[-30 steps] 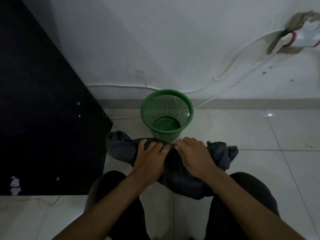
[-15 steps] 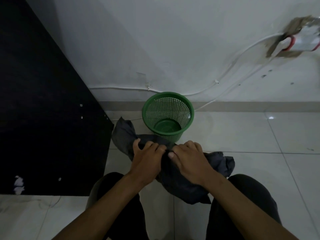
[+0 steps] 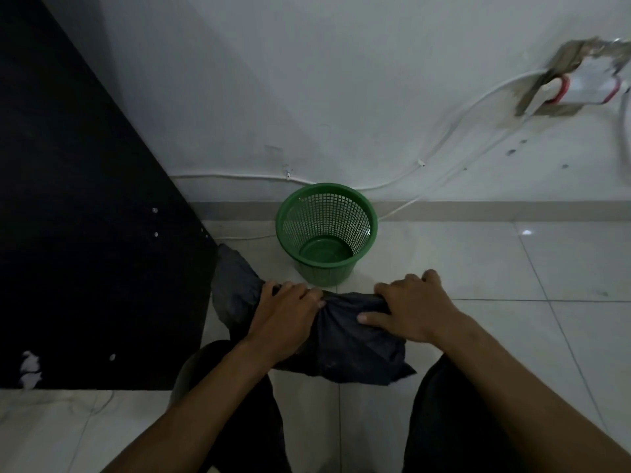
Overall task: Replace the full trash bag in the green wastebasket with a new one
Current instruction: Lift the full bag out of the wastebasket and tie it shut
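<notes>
The green mesh wastebasket point(image 3: 327, 199) stands on the tiled floor against the wall, with nothing inside it. In front of it I hold a dark grey trash bag point(image 3: 351, 339) by its bunched top edge. My left hand point(image 3: 285, 315) grips the left part of that edge, and a loose flap of the bag sticks out to the left of it. My right hand point(image 3: 415, 307) grips the right part. Between the two hands the bag's top is stretched. The rest of the bag hangs down between my knees.
A black panel point(image 3: 85, 233) fills the left side and reaches almost to the bag. White cables point(image 3: 392, 186) run along the wall behind the basket to a broken wall socket point(image 3: 580, 83) at the upper right. Pale floor tiles point(image 3: 512, 268) lie to the right.
My hands were close together on the bag; the right hand has slid to the right, pulling the top edge apart and stretching it. The left flap has shifted slightly.
</notes>
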Tool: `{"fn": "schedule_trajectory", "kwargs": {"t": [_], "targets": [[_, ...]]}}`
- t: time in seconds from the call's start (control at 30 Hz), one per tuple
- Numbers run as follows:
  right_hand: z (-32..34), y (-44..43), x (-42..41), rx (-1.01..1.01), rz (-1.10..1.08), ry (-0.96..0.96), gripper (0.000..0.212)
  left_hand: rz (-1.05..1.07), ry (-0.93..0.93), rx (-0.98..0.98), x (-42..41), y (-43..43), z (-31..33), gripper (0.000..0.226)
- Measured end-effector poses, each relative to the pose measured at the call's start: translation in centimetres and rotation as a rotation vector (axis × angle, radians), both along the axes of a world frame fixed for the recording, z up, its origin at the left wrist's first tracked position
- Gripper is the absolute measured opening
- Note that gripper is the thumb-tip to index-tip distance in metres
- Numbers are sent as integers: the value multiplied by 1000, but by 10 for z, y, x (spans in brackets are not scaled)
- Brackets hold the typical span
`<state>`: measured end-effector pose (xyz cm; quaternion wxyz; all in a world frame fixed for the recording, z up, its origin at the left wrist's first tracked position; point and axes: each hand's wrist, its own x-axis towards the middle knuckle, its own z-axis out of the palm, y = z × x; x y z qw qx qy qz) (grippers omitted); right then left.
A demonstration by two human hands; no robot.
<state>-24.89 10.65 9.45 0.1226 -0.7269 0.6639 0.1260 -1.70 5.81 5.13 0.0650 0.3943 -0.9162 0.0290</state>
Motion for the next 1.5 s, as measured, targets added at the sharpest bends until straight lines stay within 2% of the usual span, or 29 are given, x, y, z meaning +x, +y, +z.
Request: {"fn": "schedule_trajectory", "kwargs": {"t": [0.07, 0.2, 0.27, 0.33, 0.37, 0.47, 0.57, 0.63, 0.7, 0.83, 0.9, 0.93, 1.0, 1.07, 1.1, 1.13, 1.2, 1.23, 1.33, 1.4, 1.5], "targets": [[4, -2, -11, 175, -21, 7, 57, 4, -15, 17, -3, 1, -4, 31], [11, -4, -23, 443, -90, -57, 64, 15, -54, 34, -9, -3, -9, 36], [17, -2, -25, 500, -75, -127, 51, 2, -81, 24, -7, -7, -11, 29], [21, -2, -25, 536, -76, -245, 46, 0, -84, 21, -4, -13, -11, 11], [22, -3, -25, 558, -87, -301, 47, 2, -86, 29, -3, -15, -11, 8], [25, -4, -28, 609, -78, -332, 51, 2, -100, 49, 1, -21, -13, 26], [30, -2, -33, 615, -143, -353, 61, 4, -102, 29, 9, -27, -20, 11], [30, 4, -32, 597, -245, -573, 56, 14, -107, 25, 12, -29, -26, 8], [27, 9, -28, 505, -439, -953, 47, 44, -105, 50, 13, -32, -30, 8], [7, 19, -19, 389, -796, -1569, 34, 70, -133, 122, 14, -33, -37, 30], [-1, 22, -15, 334, -952, -1784, 21, 98, -132, 154, 14, -34, -38, 36], [-3, 24, -13, 310, -1001, -1878, 22, 123, -125, 144, 14, -33, -38, 38], [-6, 26, -10, 296, -998, -2012, 22, 146, -145, 172, 13, -29, -36, 43], [-11, 28, -9, 308, -953, -2120, 30, 162, -182, 226, 13, -27, -37, 41], [-12, 29, -10, 309, -915, -2155, 41, 168, -198, 253, 13, -25, -37, 44], [-13, 29, -11, 297, -866, -2150, 52, 169, -217, 261, 14, -24, -37, 52], [-13, 28, -14, 240, -761, -2007, 59, 155, -225, 272, 16, -20, -34, 64], [-14, 27, -14, 200, -729, -1882, 56, 154, -219, 290, 19, -19, -35, 63], [-16, 19, -11, 62, -750, -1482, 24, 151, -191, 379, 25, -15, -40, 67], [-24, 13, -9, -25, -828, -1282, 23, 156, -188, 503, 24, -14, -43, 51], [-47, 6, -6, -136, -754, -815, 25, 144, -198, 631, 13, -15, -49, 39]]}}
